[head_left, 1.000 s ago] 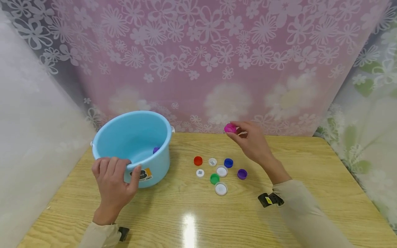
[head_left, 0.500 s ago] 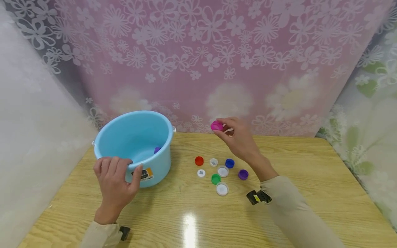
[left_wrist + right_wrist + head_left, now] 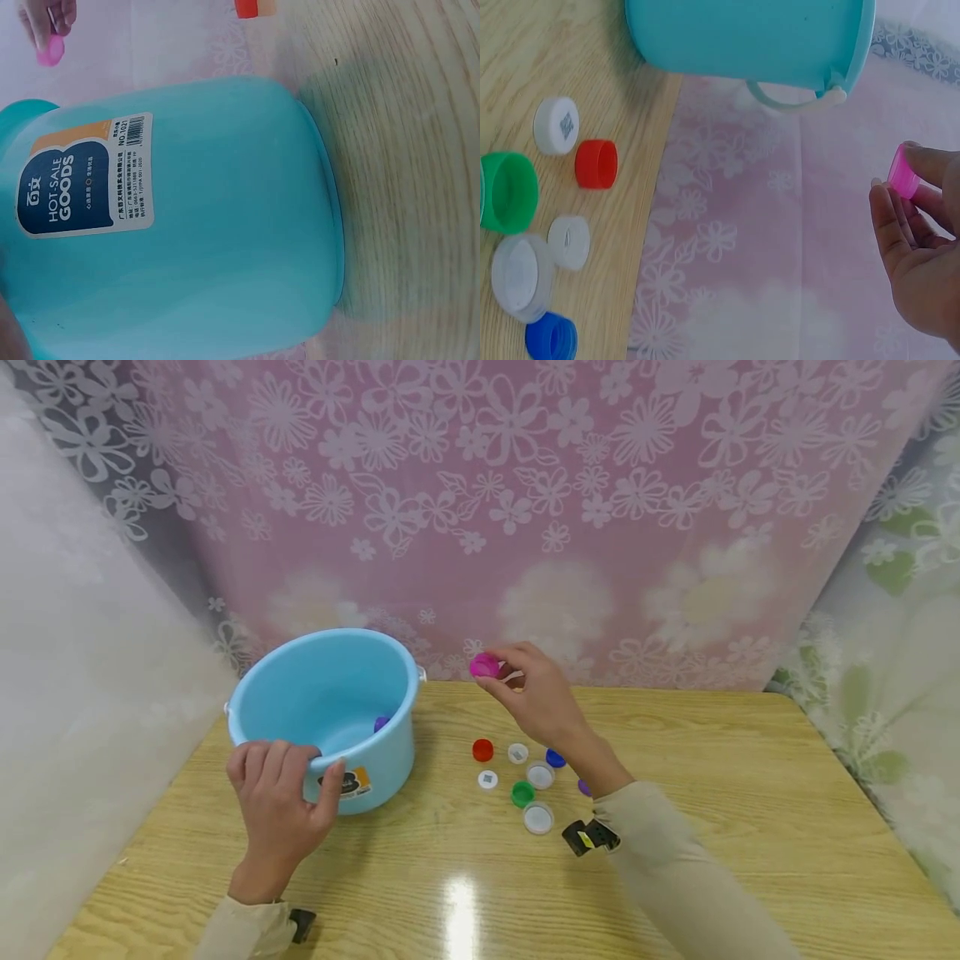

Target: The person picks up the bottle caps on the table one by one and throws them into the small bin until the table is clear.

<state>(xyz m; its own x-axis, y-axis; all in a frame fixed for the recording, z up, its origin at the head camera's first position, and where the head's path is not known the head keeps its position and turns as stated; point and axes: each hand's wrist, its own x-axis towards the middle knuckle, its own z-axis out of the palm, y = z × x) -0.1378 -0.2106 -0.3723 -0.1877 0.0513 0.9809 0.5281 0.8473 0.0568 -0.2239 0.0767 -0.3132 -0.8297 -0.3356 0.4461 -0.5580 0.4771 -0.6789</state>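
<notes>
I logged: left hand [image 3: 277, 793], fingers curled over the near rim of the light-blue bucket [image 3: 392, 768]; right hand [image 3: 543, 697], pinching a pink bottle cap [image 3: 483, 666] aloft, right of the bucket. Risk, I judged: a slack pinch dropping the cap.

The pink cap [image 3: 484, 666], small, round and slightly translucent, is pinched between the thumb and fingers of the right hand [image 3: 542, 697], held in the air to the right of the bucket [image 3: 395, 764] and apart from its rim. The bucket is light blue and smooth-walled, standing mouth up on the surface [image 3: 750, 760]; a printed label [image 3: 349, 782] is stuck on its near side. The left hand [image 3: 281, 797] grips the near rim, thumb outside by the label. Inside the bucket lies a purple piece [image 3: 381, 723], partly hidden by the wall.
</notes>
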